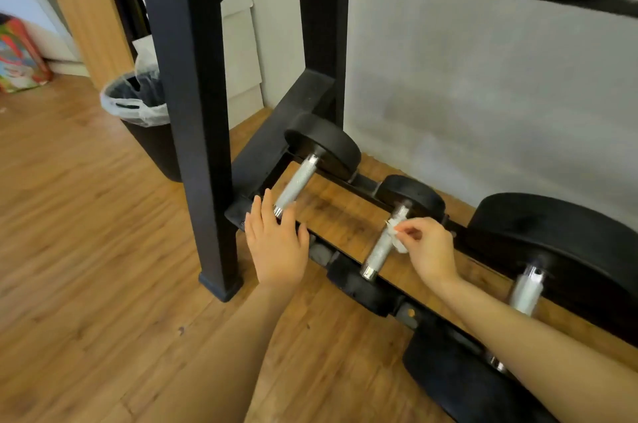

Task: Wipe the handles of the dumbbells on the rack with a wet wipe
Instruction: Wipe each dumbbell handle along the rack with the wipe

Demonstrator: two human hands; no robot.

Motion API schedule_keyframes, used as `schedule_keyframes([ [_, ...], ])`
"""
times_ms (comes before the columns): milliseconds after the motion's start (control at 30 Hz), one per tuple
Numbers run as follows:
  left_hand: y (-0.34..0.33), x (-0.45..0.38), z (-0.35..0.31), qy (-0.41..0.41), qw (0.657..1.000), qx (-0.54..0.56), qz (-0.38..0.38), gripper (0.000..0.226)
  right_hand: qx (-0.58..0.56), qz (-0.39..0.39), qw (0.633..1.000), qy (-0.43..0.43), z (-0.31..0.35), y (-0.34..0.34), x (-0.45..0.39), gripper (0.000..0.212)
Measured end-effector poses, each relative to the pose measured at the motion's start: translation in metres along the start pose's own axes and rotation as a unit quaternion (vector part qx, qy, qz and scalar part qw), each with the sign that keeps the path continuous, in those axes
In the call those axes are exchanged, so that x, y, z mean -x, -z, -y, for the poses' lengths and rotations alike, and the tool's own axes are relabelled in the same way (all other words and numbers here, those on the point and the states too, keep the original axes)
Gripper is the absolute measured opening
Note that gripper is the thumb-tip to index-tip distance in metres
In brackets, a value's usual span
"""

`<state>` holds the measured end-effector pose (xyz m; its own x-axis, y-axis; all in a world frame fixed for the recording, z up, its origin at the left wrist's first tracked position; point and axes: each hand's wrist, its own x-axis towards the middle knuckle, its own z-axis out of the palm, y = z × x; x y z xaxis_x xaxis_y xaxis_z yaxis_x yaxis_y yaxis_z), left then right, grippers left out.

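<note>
Crouched low at the bottom tier of a black steel rack [193,84]. Three dumbbells laid crosswise on its two rails, heads cradled outside the rails so that each bare handle bridges the gap, easy to reach from above.

Right hand [429,250] at roughly 3 o'clock of centre, fingertips pinching a crumpled white wet wipe [397,236] against the middle handle [383,243]. Thin, damp-looking tissue, bunched rather than spread flat, folded partly round the bar's right flank; presumably held this way so a stroke along the bar covers more than its top.

Left hand [276,243] at 9 o'clock of the wipe, fingers straight and together, grasping nothing, fingertips at the near end of the left handle [297,184]. Apparently there to steady the body or the dumbbell; actual contact with the rail too hard to judge.

Handles: bright metal cylinders, knurled to a fine grainy sheen, with smooth polished collars at the ends. Knurling likely to snag and shred thin tissue, hence a case for light pressure. Heads [328,146]: matte black discs, rubbery in look, dusted grey. A larger dumbbell at 4 o'clock, its handle [526,288] short and partly hidden by the right forearm.

Beyond the rack at 10 o'clock, a black bin [145,118] lined with a thin translucent bag. Warm wood-grain plank floor [86,250] beneath, pale wall [483,60] behind.
</note>
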<state>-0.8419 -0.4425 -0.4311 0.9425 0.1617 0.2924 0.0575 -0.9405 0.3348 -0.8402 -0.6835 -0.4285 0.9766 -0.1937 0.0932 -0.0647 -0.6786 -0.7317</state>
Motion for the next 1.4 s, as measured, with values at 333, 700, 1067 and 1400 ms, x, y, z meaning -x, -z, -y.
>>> schedule_keyframes([
  [333, -0.018, 0.003, 0.005, -0.031, 0.997, -0.068, -0.024, 0.032, -0.089, -0.03, 0.996, 0.005, -0.007, -0.008, 0.009, 0.022],
  [700, -0.019, 0.003, 0.009, -0.012, 0.996, -0.035, -0.081, 0.028, -0.094, -0.02, 0.992, 0.083, -0.022, -0.013, 0.001, 0.013],
  [1067, -0.005, -0.03, 0.021, 0.112, 0.993, -0.011, -0.033, 0.045, 0.02, -0.045, 0.979, 0.199, -0.025, -0.018, -0.011, 0.018],
  [1400, -0.019, -0.025, 0.024, 0.082, 0.984, 0.032, -0.154, 0.051, 0.175, -0.096, 0.929, 0.313, -0.039, -0.009, -0.027, 0.028],
])
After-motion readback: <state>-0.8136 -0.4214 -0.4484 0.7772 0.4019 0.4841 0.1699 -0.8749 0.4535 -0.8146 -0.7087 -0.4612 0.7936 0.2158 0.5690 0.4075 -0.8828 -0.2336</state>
